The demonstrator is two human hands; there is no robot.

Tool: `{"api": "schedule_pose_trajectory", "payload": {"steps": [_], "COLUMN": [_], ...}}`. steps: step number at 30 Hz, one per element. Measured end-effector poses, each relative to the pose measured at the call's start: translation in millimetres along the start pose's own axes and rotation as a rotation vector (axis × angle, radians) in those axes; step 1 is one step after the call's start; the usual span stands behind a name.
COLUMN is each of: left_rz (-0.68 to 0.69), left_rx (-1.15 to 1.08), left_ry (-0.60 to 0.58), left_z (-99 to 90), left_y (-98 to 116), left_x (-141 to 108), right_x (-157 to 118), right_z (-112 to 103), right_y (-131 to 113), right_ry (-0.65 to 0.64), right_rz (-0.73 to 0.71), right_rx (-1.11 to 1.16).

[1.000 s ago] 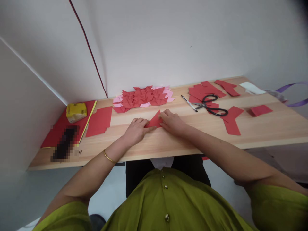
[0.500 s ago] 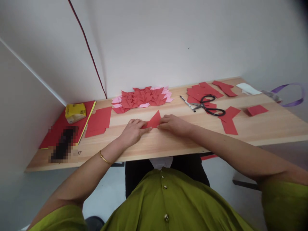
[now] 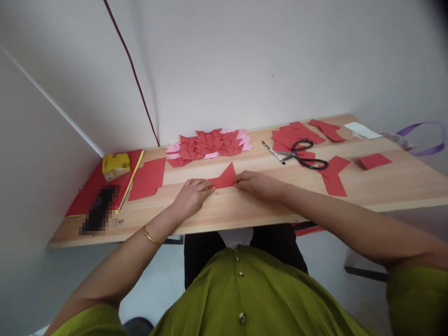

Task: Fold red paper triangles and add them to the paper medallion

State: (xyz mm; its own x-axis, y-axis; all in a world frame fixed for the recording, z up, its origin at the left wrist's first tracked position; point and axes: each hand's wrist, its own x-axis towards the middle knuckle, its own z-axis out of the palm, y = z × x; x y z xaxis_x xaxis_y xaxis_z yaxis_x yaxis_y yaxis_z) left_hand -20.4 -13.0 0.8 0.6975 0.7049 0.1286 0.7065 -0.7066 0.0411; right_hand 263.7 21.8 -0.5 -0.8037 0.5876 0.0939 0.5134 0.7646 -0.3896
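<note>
A partly folded piece of red paper [image 3: 226, 178] lies on the wooden table in front of me, one pointed corner standing up toward the wall. My left hand [image 3: 193, 196] is at its left end, fingers closed together on the paper's edge. At the right end, my right hand [image 3: 257, 184] pinches the paper between thumb and fingers. Behind it sits a heap of folded red and pink paper pieces [image 3: 210, 145], close to the wall.
Black-handled scissors [image 3: 301, 155] and a pen [image 3: 273, 152] lie right of centre, beside loose red paper pieces [image 3: 292, 133]. Left are a stack of red sheets [image 3: 149, 179], a yellow packet [image 3: 116, 165] and a pixelated dark object [image 3: 100, 208]. A purple strap [image 3: 430, 149] hangs at the right end.
My left hand has slid left along the paper, uncovering more of its left end. My right hand stays at the right end. The whole view has shifted slightly.
</note>
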Motion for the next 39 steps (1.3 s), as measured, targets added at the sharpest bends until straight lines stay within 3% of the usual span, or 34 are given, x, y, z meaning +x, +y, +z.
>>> {"api": "schedule_pose_trajectory", "payload": {"steps": [6, 10, 14, 17, 26, 31, 35, 39], "left_rz": [0.011, 0.064, 0.052, 0.030, -0.026, -0.036, -0.040, -0.033], "left_rx": [-0.019, -0.032, 0.002, 0.013, -0.036, -0.044, -0.025, -0.013], "left_ry": [0.030, -0.016, -0.049, -0.053, -0.016, -0.032, -0.039, -0.038], "left_z": [0.8, 2.9, 2.4, 1.2, -1.0, -2.3, -2.8, -2.6], "left_y": [2, -3, -5, -3, 4, 4, 4, 4], "left_x": [2, 1, -1, -2, -1, 2, 2, -1], "right_x": [-4, 15, 29, 20, -26, -9, 11, 6], "right_z": [-9, -4, 18, 27, 7, 0, 10, 15], "right_y": [4, -17, -42, -43, -17, -29, -46, -45], "right_ry": [0.086, 0.180, 0.019, -0.036, 0.026, 0.129, 0.072, 0.101], "right_rz": [0.039, 0.079, 0.008, 0.050, 0.189, 0.206, 0.095, 0.084], "right_rx": [-0.066, -0.190, -0.166, -0.160, -0.259, -0.298, -0.231, -0.245]}}
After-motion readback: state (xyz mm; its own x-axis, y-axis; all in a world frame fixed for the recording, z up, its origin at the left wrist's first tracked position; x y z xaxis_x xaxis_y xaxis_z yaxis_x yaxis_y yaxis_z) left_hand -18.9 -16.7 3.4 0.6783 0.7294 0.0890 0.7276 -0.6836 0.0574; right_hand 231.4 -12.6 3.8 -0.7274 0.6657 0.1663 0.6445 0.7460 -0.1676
